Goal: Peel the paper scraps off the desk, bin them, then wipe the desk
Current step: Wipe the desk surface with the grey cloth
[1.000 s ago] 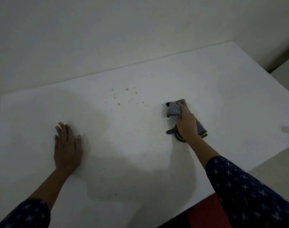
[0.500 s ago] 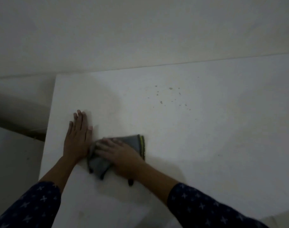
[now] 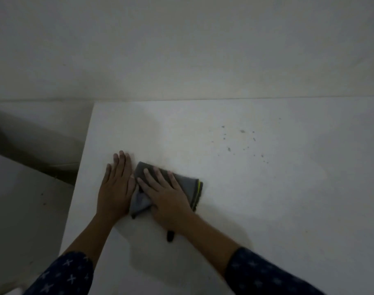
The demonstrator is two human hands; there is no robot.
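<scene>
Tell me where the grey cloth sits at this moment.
In the head view, the grey cloth lies on the white desk near its left edge, pressed under the right hand, beside the left hand.

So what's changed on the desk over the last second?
The right hand swept the cloth leftward across the desk, from near the middle to right beside the left hand, and still presses on it. Nothing was picked up or let go. The left hand stayed flat on the desk, and the specks farther back remain unwiped.
</scene>
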